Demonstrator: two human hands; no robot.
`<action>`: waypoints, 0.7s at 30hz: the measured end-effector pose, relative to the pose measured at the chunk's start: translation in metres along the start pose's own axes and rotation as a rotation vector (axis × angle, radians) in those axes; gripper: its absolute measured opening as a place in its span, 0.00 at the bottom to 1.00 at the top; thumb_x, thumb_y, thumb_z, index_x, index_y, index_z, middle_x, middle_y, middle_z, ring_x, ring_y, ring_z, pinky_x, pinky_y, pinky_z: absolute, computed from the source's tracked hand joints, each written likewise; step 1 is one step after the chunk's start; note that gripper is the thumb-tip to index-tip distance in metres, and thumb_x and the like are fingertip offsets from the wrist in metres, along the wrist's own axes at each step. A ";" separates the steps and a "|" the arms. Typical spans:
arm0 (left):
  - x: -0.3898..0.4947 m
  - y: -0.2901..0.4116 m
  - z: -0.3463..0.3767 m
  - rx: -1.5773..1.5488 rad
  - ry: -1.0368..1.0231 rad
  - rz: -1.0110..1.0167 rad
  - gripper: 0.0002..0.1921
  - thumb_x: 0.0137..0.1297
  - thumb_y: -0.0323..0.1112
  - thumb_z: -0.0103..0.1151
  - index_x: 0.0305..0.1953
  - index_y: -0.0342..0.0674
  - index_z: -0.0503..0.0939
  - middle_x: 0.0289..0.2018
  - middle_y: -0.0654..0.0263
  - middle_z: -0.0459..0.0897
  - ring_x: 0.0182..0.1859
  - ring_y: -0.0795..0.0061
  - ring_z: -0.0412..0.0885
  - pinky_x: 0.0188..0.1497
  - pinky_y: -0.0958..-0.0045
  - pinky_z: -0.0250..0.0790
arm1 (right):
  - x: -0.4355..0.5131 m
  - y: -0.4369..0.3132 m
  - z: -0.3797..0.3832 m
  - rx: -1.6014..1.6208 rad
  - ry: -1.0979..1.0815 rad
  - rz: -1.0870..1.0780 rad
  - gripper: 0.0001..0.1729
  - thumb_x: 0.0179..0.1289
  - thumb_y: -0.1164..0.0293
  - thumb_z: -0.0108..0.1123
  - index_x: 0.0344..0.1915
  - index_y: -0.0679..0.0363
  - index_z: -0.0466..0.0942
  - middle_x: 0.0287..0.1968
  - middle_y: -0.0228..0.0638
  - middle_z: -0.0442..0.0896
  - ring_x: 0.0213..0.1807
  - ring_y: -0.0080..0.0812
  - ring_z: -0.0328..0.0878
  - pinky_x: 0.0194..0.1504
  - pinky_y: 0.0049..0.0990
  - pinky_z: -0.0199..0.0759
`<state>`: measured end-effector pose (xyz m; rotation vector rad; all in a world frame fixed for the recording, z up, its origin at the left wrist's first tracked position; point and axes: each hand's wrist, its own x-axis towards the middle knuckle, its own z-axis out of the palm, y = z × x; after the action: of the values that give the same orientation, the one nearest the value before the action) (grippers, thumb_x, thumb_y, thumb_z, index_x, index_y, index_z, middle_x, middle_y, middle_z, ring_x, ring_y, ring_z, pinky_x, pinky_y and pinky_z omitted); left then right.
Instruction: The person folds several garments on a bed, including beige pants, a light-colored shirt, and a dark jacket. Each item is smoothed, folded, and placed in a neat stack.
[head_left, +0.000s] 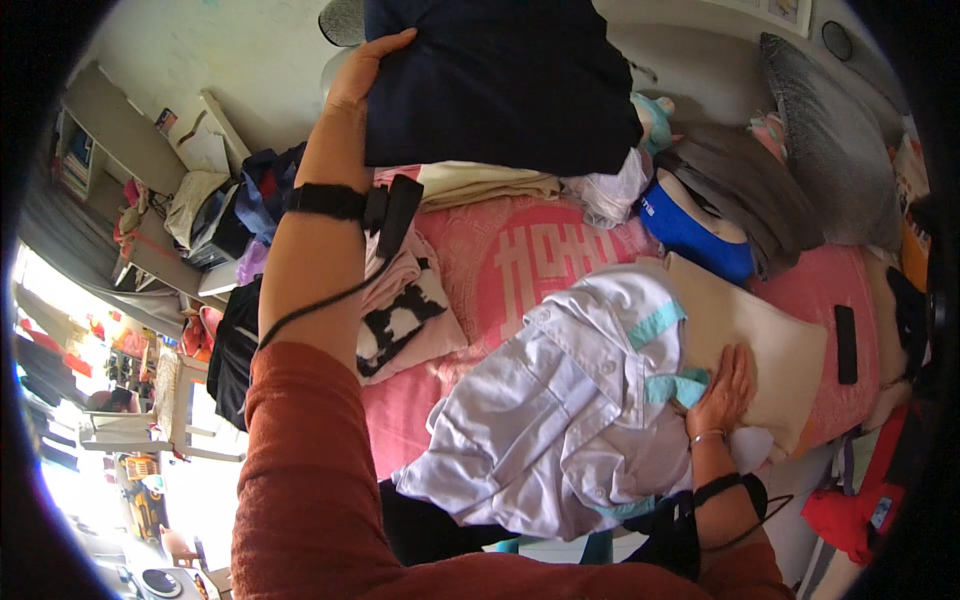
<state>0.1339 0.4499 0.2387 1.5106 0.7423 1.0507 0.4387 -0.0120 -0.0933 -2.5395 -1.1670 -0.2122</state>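
Observation:
My left hand (367, 69) is stretched far forward. It grips the left edge of a folded dark navy garment (495, 90), which hides part of what lies behind it. My right hand (721, 391) lies flat on a cream folded cloth (780, 352), its fingers pointing away from me. Beside it, a crumpled white button-up shirt with turquoise trim (540, 420) covers the near edge of the bed, close to my body. The fingers of my right hand are beside a turquoise tab (677, 387) of this shirt.
A pink patterned bedspread (480, 247) lies underneath. Folded pink clothes with a black-and-white cow print (409, 322) sit at left. Blue fabric (694, 225), a grey-brown garment (742, 180) and a grey pillow (832, 150) are at right. Shelves (112, 127) stand at far left.

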 end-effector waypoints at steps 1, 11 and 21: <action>0.019 -0.018 -0.012 0.027 0.075 -0.103 0.19 0.62 0.41 0.67 0.49 0.33 0.85 0.41 0.56 0.88 0.43 0.68 0.86 0.48 0.70 0.79 | 0.000 0.001 0.001 0.003 0.014 -0.015 0.28 0.75 0.66 0.43 0.72 0.61 0.62 0.76 0.45 0.57 0.77 0.48 0.52 0.75 0.48 0.41; 0.052 -0.312 -0.084 0.615 0.503 -0.442 0.57 0.42 0.59 0.80 0.66 0.22 0.67 0.64 0.44 0.73 0.66 0.53 0.72 0.69 0.62 0.64 | 0.000 0.004 0.015 0.033 0.066 -0.072 0.32 0.69 0.70 0.46 0.73 0.62 0.60 0.76 0.49 0.58 0.76 0.53 0.55 0.73 0.48 0.47; 0.030 -0.291 -0.075 0.205 0.462 -0.571 0.50 0.51 0.55 0.76 0.67 0.26 0.66 0.62 0.49 0.76 0.63 0.56 0.75 0.67 0.62 0.66 | 0.002 0.003 0.010 0.038 0.100 -0.123 0.31 0.69 0.70 0.47 0.71 0.62 0.62 0.75 0.50 0.60 0.75 0.53 0.56 0.73 0.48 0.47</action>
<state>0.1035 0.5680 -0.0378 1.1116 1.5399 0.8993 0.4416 -0.0086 -0.1030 -2.3977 -1.2760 -0.3404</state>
